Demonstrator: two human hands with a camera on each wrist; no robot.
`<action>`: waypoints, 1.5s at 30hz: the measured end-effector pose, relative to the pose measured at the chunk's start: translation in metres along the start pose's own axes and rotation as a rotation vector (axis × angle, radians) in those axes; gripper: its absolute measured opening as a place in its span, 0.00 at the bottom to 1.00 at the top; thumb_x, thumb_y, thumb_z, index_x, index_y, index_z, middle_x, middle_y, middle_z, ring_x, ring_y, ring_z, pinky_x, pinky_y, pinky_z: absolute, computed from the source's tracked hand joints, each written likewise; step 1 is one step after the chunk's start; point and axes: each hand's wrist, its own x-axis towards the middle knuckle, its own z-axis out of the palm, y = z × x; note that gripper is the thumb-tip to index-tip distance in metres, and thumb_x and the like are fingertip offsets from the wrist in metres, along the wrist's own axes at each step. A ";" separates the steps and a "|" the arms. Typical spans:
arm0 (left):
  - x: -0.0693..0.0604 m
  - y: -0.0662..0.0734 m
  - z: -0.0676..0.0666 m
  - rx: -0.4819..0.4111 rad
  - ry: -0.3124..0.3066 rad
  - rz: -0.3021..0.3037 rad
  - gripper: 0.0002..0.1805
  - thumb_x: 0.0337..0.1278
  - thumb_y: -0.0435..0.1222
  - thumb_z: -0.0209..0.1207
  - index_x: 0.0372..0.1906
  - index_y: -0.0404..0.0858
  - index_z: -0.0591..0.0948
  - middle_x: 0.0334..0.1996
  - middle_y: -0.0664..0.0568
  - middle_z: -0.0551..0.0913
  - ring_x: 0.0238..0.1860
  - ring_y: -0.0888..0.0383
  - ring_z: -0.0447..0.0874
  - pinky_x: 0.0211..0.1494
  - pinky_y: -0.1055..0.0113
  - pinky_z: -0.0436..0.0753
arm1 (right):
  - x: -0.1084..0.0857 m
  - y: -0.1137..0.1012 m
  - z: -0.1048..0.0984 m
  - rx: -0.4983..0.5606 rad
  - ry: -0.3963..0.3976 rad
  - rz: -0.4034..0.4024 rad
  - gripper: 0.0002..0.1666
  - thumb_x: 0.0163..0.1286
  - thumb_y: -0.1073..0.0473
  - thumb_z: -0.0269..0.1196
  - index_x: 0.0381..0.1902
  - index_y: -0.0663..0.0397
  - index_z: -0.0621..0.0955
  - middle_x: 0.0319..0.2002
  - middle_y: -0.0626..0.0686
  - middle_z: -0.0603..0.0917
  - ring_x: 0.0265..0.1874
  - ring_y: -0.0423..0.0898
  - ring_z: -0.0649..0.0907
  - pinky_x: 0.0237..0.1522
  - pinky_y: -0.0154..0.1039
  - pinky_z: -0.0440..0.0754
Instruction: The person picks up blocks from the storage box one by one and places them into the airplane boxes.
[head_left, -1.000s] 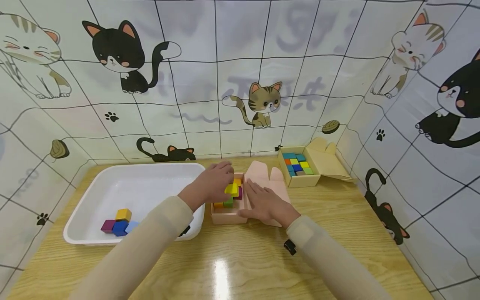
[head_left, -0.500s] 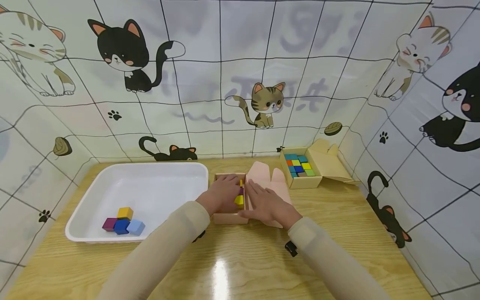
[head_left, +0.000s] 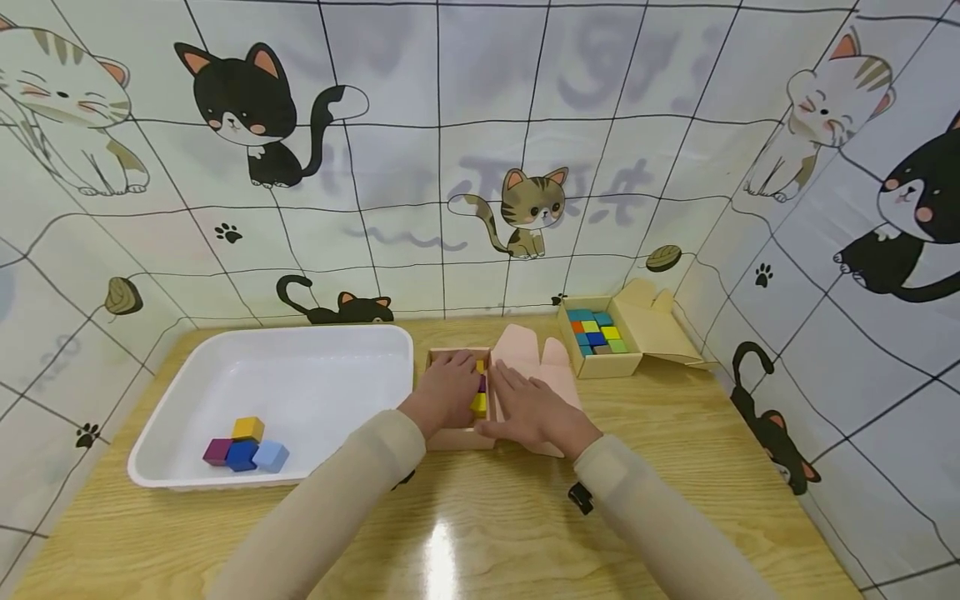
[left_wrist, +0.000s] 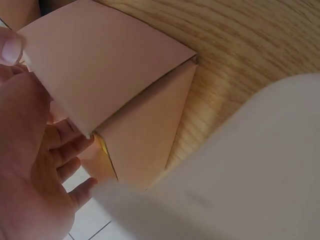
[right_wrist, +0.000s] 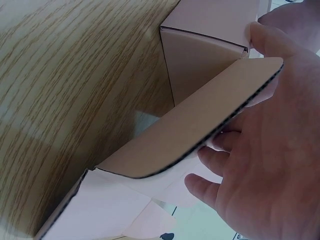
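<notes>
A small pink cardboard box (head_left: 461, 439) stands open-topped at the table's middle, its lid (head_left: 517, 340) folded out to the right. My left hand (head_left: 447, 390) lies over the box, fingers reaching inside and covering most of the contents. Past its edge show a yellow block (head_left: 479, 406), a purple block (head_left: 482, 384) and a bit of orange. The left wrist view has the fingers (left_wrist: 65, 152) loosely extended at the box's edge; their tips are hidden. My right hand (head_left: 528, 408) rests flat, fingers straight, along the box's right wall and lid.
Left of the box stands a white tray (head_left: 330, 367) holding a yellow block (head_left: 247, 429), a purple block (head_left: 217, 452), a blue block (head_left: 242, 456) and a light blue block (head_left: 271, 456). A cream box (head_left: 611, 365) of coloured blocks stands back right, below the cat-print wall covering.
My left hand has lowered a yellow block into the pink box, and yellow now shows at its right front. The right hand has stayed on the lid and box wall.
</notes>
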 end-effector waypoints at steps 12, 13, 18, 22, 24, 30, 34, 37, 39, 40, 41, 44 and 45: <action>-0.027 -0.053 -0.026 -0.232 0.160 -0.073 0.16 0.57 0.45 0.64 0.47 0.42 0.81 0.63 0.49 0.73 0.74 0.48 0.57 0.76 0.47 0.62 | 0.000 -0.001 0.000 0.014 -0.001 0.020 0.61 0.63 0.22 0.49 0.79 0.49 0.42 0.80 0.51 0.43 0.79 0.49 0.48 0.77 0.54 0.54; -0.032 -0.062 -0.029 -0.253 0.178 -0.080 0.15 0.56 0.44 0.64 0.46 0.41 0.82 0.62 0.49 0.73 0.75 0.47 0.57 0.76 0.46 0.62 | 0.000 -0.001 0.000 0.021 0.000 0.022 0.61 0.62 0.22 0.50 0.79 0.50 0.42 0.80 0.51 0.44 0.79 0.49 0.48 0.77 0.54 0.54; -0.063 -0.105 -0.028 -0.281 0.227 -0.137 0.14 0.56 0.41 0.64 0.46 0.40 0.81 0.61 0.45 0.73 0.76 0.43 0.54 0.75 0.42 0.60 | 0.000 -0.001 -0.002 0.021 -0.017 0.011 0.62 0.62 0.22 0.49 0.78 0.50 0.42 0.80 0.51 0.43 0.79 0.49 0.48 0.78 0.54 0.53; -0.093 -0.140 -0.026 -0.299 0.246 -0.178 0.13 0.56 0.39 0.64 0.45 0.39 0.81 0.61 0.42 0.73 0.75 0.40 0.53 0.72 0.38 0.62 | 0.000 0.001 -0.004 0.019 -0.034 -0.014 0.62 0.62 0.22 0.50 0.78 0.51 0.41 0.80 0.52 0.42 0.79 0.50 0.47 0.77 0.55 0.52; -0.109 -0.157 -0.026 -0.299 0.255 -0.206 0.12 0.55 0.38 0.64 0.44 0.39 0.81 0.61 0.40 0.73 0.74 0.38 0.53 0.70 0.35 0.62 | 0.000 0.002 -0.004 0.023 -0.044 -0.020 0.61 0.62 0.24 0.51 0.79 0.50 0.41 0.80 0.52 0.42 0.79 0.50 0.47 0.77 0.56 0.52; -0.157 -0.199 -0.016 -0.289 0.260 -0.307 0.11 0.52 0.35 0.66 0.41 0.38 0.82 0.59 0.36 0.73 0.71 0.34 0.55 0.67 0.30 0.61 | 0.002 0.004 -0.006 0.038 -0.075 -0.013 0.61 0.62 0.25 0.53 0.79 0.49 0.40 0.80 0.50 0.40 0.80 0.50 0.46 0.78 0.56 0.51; -0.181 -0.217 0.003 -0.288 0.219 -0.351 0.11 0.50 0.36 0.67 0.40 0.38 0.82 0.58 0.34 0.74 0.69 0.31 0.55 0.66 0.27 0.60 | 0.001 0.006 -0.007 0.040 -0.081 -0.008 0.61 0.62 0.25 0.53 0.79 0.48 0.40 0.80 0.50 0.39 0.80 0.49 0.45 0.78 0.56 0.50; -0.195 -0.224 0.022 -0.284 0.186 -0.366 0.11 0.49 0.36 0.68 0.39 0.39 0.83 0.57 0.33 0.74 0.67 0.31 0.56 0.64 0.26 0.61 | 0.001 0.007 -0.007 0.038 -0.079 -0.014 0.61 0.62 0.25 0.53 0.79 0.48 0.41 0.80 0.50 0.39 0.80 0.49 0.44 0.78 0.56 0.49; -0.202 -0.225 0.037 -0.286 0.171 -0.371 0.10 0.48 0.36 0.69 0.38 0.40 0.84 0.56 0.33 0.75 0.65 0.31 0.58 0.63 0.27 0.62 | 0.000 0.008 -0.007 0.037 -0.076 -0.018 0.61 0.62 0.25 0.53 0.79 0.48 0.41 0.80 0.50 0.40 0.80 0.49 0.44 0.78 0.56 0.49; -0.205 -0.225 0.044 -0.284 0.166 -0.368 0.10 0.48 0.37 0.69 0.37 0.41 0.84 0.56 0.32 0.75 0.64 0.31 0.60 0.62 0.27 0.64 | 0.000 0.008 -0.007 0.036 -0.074 -0.020 0.61 0.62 0.25 0.53 0.79 0.48 0.41 0.80 0.50 0.40 0.80 0.49 0.45 0.78 0.56 0.49; -0.208 -0.225 0.051 -0.280 0.159 -0.367 0.10 0.47 0.37 0.70 0.36 0.42 0.84 0.55 0.33 0.76 0.63 0.32 0.61 0.61 0.27 0.66 | 0.001 0.009 -0.007 0.036 -0.072 -0.022 0.61 0.62 0.25 0.53 0.79 0.48 0.41 0.80 0.50 0.40 0.80 0.49 0.45 0.78 0.56 0.49; -0.214 -0.222 0.069 -0.281 0.137 -0.363 0.10 0.44 0.38 0.72 0.35 0.42 0.84 0.53 0.33 0.77 0.60 0.32 0.65 0.58 0.28 0.69 | 0.001 0.010 -0.006 0.044 -0.068 -0.029 0.61 0.62 0.24 0.53 0.79 0.47 0.41 0.80 0.49 0.40 0.80 0.49 0.45 0.78 0.56 0.49; -0.215 -0.220 0.073 -0.284 0.130 -0.362 0.11 0.44 0.38 0.72 0.35 0.42 0.84 0.53 0.32 0.78 0.60 0.31 0.65 0.57 0.28 0.69 | 0.002 0.011 -0.005 0.045 -0.065 -0.032 0.62 0.61 0.24 0.53 0.79 0.47 0.41 0.80 0.49 0.40 0.80 0.49 0.45 0.78 0.56 0.49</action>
